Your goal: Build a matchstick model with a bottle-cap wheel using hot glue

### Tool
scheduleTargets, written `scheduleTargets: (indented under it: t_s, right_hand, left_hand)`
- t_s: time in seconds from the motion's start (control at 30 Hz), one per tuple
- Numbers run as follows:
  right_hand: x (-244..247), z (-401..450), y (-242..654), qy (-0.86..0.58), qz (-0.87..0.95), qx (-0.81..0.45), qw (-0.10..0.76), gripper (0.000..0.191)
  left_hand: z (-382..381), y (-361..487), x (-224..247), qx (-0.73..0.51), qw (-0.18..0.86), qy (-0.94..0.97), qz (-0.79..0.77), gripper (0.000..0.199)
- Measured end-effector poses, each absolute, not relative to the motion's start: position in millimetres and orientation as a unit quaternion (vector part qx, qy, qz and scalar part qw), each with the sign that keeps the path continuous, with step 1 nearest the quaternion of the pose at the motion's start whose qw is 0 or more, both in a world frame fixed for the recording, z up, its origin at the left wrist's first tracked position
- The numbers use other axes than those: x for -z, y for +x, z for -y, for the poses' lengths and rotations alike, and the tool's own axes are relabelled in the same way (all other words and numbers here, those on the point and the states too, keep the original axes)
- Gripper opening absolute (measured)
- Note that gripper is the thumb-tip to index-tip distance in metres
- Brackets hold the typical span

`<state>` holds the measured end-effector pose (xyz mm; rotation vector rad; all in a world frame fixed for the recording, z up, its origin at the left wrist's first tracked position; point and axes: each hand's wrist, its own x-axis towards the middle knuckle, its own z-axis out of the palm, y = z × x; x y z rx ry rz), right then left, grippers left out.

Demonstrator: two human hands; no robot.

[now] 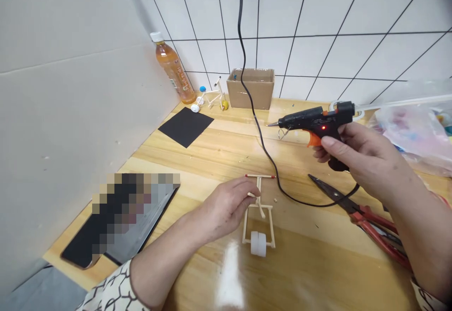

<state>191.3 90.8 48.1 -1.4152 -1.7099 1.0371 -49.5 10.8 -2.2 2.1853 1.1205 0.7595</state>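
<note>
"Where does this view look from?"

"From a camera worn on the person's head, facing forward and down across a wooden table."

"How near is it?"

"Close: the left hand and right hand fill the middle and lower frame, reaching in from the bottom corners."

"And farthest away?"

"A corner where a tiled wall meets a pale panel."
</note>
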Motion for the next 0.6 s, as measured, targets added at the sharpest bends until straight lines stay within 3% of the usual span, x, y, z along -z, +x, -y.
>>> scheduleTargets:
  t_s: [0.13, 0.4, 0.6]
  right_hand:
    - [-47, -83, 187, -0.486, 0.671, -0.467, 0.308, 0.03]
    - [-51, -74, 184, -0.478, 0.753, -0.413, 0.183, 0.035]
    - [-54, -74, 184, -0.446, 0.789, -0.394, 0.155, 0.034]
  left_hand:
    - [-10, -49, 3, -0.284, 0.273, 0.822, -0.41, 0.017]
    - [-9, -49, 0, -0.276, 0.247, 0.833, -0.412, 0.016]
    - [-8, -48, -1, -0.258, 0.237, 0.845, -0.404, 0.015]
